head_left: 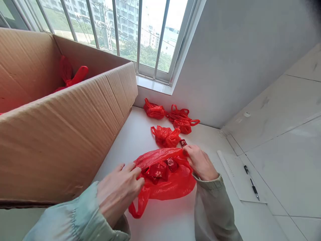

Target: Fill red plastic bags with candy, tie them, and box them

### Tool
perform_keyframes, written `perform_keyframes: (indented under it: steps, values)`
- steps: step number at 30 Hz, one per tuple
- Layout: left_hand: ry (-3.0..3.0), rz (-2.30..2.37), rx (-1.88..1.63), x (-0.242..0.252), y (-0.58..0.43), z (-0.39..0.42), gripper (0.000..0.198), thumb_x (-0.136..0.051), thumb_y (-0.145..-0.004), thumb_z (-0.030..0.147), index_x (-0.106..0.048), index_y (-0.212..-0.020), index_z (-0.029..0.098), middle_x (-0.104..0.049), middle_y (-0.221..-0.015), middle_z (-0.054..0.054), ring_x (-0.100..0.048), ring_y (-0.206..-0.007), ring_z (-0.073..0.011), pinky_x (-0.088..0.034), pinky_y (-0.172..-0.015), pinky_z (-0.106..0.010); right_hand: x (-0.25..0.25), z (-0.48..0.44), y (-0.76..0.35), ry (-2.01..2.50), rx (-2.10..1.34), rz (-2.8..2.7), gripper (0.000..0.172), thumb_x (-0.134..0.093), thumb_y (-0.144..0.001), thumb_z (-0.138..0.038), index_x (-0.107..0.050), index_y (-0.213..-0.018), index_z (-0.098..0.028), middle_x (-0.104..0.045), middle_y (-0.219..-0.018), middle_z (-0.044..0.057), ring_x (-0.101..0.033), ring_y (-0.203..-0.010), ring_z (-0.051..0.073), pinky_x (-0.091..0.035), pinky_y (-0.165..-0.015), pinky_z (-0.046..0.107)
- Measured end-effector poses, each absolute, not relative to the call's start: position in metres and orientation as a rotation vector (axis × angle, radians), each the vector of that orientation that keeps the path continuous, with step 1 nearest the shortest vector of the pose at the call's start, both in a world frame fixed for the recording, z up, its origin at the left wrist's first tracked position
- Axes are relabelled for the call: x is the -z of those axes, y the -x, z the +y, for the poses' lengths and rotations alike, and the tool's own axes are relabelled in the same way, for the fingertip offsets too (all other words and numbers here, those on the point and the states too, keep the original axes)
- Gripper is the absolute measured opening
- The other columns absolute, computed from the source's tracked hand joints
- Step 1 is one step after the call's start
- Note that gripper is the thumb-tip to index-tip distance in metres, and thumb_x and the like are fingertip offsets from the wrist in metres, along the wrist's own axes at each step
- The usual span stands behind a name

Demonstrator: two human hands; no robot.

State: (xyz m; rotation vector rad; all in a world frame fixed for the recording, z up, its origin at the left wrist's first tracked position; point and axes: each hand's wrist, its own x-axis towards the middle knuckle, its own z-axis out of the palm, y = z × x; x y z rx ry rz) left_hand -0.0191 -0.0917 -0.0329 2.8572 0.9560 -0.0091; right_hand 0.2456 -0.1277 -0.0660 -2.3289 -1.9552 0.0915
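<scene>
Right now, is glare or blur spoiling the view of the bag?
Head view: daylight through the window blows out the sky, yet the red bag, left hand and right hand are sharp; head view: the bag tints the white table red; head view: the lens bends the cardboard box edge.

Left half of the frame: large brown cardboard box (62, 134), standing on flat white tabletop (165, 221). Holds crumpled red plastic bags (72, 75) at upper left.

Lower centre, right of the box: open red plastic bag (170, 185) on the tabletop, small red wrapped sweets (160, 170) in it. Left hand (117, 190) at its left edge, right hand (200, 164) at its upper right rim.

Just behind: knotted red plastic bag (165, 136). Farther back, by the wall: second knotted bag (154, 111) left, third knotted bag (182, 122) right.

Right of the open bag: white paper sheet (235, 177), black pen (252, 184) on it.

Top centre: barred glass window (125, 30).
</scene>
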Motion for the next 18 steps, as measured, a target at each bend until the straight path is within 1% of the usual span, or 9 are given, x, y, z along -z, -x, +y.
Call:
perform_keyframes:
  steps: [1, 3, 4, 6, 9, 10, 12, 15, 18]
  values:
    - [-2.881, 0.963, 0.098, 0.029, 0.020, -0.088, 0.039, -0.036, -0.082, -0.005, -0.066, -0.072, 0.019, -0.070, -0.086, -0.006, -0.065, -0.082, -0.0243, -0.051, -0.079, -0.042, 0.064, -0.127, -0.248, 2.313, -0.050, -1.937, 0.023, -0.044, -0.090, -0.007, -0.063, -0.086, -0.020, -0.066, -0.092, 0.007, -0.061, -0.093, 0.024, -0.049, -0.073, 0.033]
    - [-2.909, 0.984, 0.232, 0.019, 0.022, -0.086, 0.033, -0.043, -0.073, -0.005, -0.066, -0.077, 0.019, -0.069, -0.085, -0.006, -0.063, -0.078, -0.0255, -0.051, -0.072, -0.040, 0.058, -0.131, -0.253, 2.144, -0.026, -1.907, 0.019, -0.048, -0.091, -0.009, -0.059, -0.081, -0.020, -0.066, -0.097, 0.006, -0.060, -0.097, 0.023, -0.048, -0.077, 0.033]
    - [-2.908, 1.006, 0.272, 0.016, 0.022, -0.088, 0.032, -0.047, -0.066, -0.003, -0.067, -0.080, 0.019, -0.069, -0.088, -0.006, -0.062, -0.081, -0.0272, -0.051, -0.072, -0.041, 0.053, -0.135, -0.256, 2.010, -0.041, -1.890, 0.016, -0.049, -0.091, -0.010, -0.058, -0.082, -0.021, -0.066, -0.102, 0.006, -0.060, -0.101, 0.023, -0.048, -0.081, 0.032]
    - [-2.874, 1.049, 0.290, 0.014, 0.021, -0.095, 0.040, -0.054, -0.054, 0.002, -0.068, -0.087, 0.020, -0.068, -0.097, -0.006, -0.061, -0.093, -0.0303, -0.052, -0.078, -0.043, 0.044, -0.145, -0.258, 1.730, -0.092, -1.826, 0.013, -0.052, -0.092, -0.013, -0.057, -0.084, -0.022, -0.065, -0.113, 0.004, -0.060, -0.106, 0.019, -0.046, -0.088, 0.031]
    - [-2.898, 0.974, 0.230, 0.026, 0.016, -0.109, 0.053, -0.062, -0.044, 0.004, -0.067, -0.094, 0.020, -0.065, -0.115, -0.010, -0.055, -0.115, -0.0374, -0.050, -0.092, -0.048, 0.037, -0.156, -0.260, 1.424, -0.210, -1.623, 0.007, -0.054, -0.094, -0.020, -0.058, -0.091, -0.025, -0.066, -0.111, 0.002, -0.062, -0.103, 0.016, -0.046, -0.090, 0.029]
    - [-2.927, 0.919, 0.208, 0.033, 0.015, -0.113, 0.055, -0.065, -0.043, 0.005, -0.067, -0.096, 0.020, -0.064, -0.120, -0.011, -0.052, -0.122, -0.0395, -0.049, -0.096, -0.049, 0.038, -0.157, -0.260, 1.358, -0.252, -1.535, 0.005, -0.054, -0.095, -0.022, -0.058, -0.093, -0.026, -0.067, -0.107, 0.001, -0.062, -0.100, 0.015, -0.047, -0.088, 0.028]
    - [-2.965, 0.863, 0.161, 0.047, 0.012, -0.118, 0.049, -0.069, -0.050, 0.009, -0.066, -0.098, 0.020, -0.064, -0.122, -0.014, -0.048, -0.128, -0.0409, -0.047, -0.099, -0.051, 0.042, -0.155, -0.263, 1.294, -0.318, -1.365, 0.003, -0.054, -0.095, -0.027, -0.057, -0.095, -0.026, -0.067, -0.097, 0.000, -0.063, -0.092, 0.014, -0.048, -0.082, 0.027]
    - [-2.977, 0.943, 0.072, 0.063, 0.010, -0.119, 0.035, -0.065, -0.065, 0.015, -0.066, -0.100, 0.019, -0.064, -0.121, -0.015, -0.049, -0.129, -0.0382, -0.045, -0.102, -0.052, 0.051, -0.146, -0.269, 1.392, -0.345, -1.184, 0.008, -0.055, -0.093, -0.032, -0.057, -0.099, -0.026, -0.065, -0.091, 0.000, -0.062, -0.083, 0.015, -0.048, -0.076, 0.027]
    - [-3.042, 1.000, -0.041, 0.071, 0.011, -0.114, 0.027, -0.060, -0.073, 0.017, -0.066, -0.100, 0.018, -0.064, -0.119, -0.014, -0.048, -0.130, -0.0362, -0.042, -0.105, -0.052, 0.052, -0.143, -0.274, 1.603, -0.294, -1.197, 0.016, -0.050, -0.093, -0.028, -0.061, -0.105, -0.026, -0.065, -0.092, 0.001, -0.061, -0.083, 0.015, -0.046, -0.075, 0.028]
